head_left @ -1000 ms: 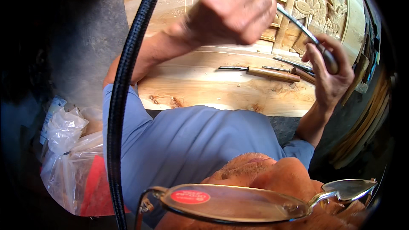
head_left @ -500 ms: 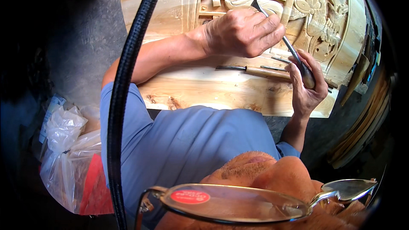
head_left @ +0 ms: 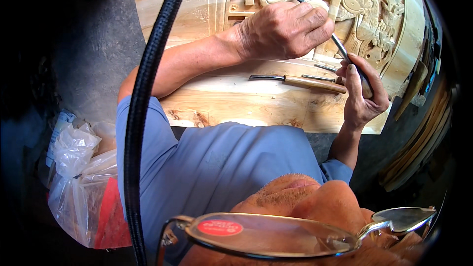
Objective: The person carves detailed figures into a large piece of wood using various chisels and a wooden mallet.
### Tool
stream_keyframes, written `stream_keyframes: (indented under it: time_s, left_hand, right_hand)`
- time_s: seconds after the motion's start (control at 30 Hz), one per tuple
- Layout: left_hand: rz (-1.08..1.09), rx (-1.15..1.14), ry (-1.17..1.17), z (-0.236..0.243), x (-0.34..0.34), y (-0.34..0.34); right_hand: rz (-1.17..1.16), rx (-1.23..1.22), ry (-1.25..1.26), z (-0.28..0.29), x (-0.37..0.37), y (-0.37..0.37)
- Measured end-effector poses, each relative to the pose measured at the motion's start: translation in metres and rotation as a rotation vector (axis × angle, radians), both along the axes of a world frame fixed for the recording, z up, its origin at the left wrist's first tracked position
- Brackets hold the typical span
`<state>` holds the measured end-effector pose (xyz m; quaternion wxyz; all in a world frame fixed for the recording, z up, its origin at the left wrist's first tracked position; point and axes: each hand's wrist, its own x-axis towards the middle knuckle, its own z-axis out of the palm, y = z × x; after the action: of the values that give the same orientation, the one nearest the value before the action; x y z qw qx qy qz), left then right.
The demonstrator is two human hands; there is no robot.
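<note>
A wood-carving chisel (head_left: 340, 46) with a steel shaft, flared blade and dark handle slants across a carved relief panel (head_left: 362, 7). My left hand (head_left: 286, 29) is closed round its shaft near the blade, whose tip shows beyond the knuckles against the carving. Lower right, my right hand (head_left: 364, 91) grips the handle, its thumb along the near side. The panel is pale wood with raised figures; my left hand covers part of it. Just below the hands lies another chisel (head_left: 315, 84) with a wooden handle, beside a slim metal tool (head_left: 319, 77).
A pale plank surface (head_left: 236, 103) with knots runs along the near edge. Stacked wooden strips (head_left: 419, 143) stand at the right. Clear plastic bags (head_left: 74, 167) with something red sit on the left. A black braided cord (head_left: 148, 79) crosses the view from top to bottom.
The chisel has shifted slightly, with its handle end farther right. My right hand has moved a little right, uncovering more of the wooden-handled chisel. My left hand has risen slightly.
</note>
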<state>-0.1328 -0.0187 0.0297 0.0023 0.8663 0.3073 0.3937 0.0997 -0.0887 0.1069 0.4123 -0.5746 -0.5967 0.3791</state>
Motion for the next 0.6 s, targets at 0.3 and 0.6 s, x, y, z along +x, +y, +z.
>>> stream_keyframes:
  time_s: [0.3, 0.6]
  left_hand:
    - [0.018, -0.002, 0.030, 0.0003, -0.0007, -0.0009]
    - [0.017, 0.004, -0.004, -0.0007, 0.0002, 0.0005]
  right_hand:
    - [-0.023, -0.045, 0.028, 0.0020, -0.0006, 0.0013]
    - [-0.032, -0.034, 0.024, 0.0038, -0.0023, 0.0042]
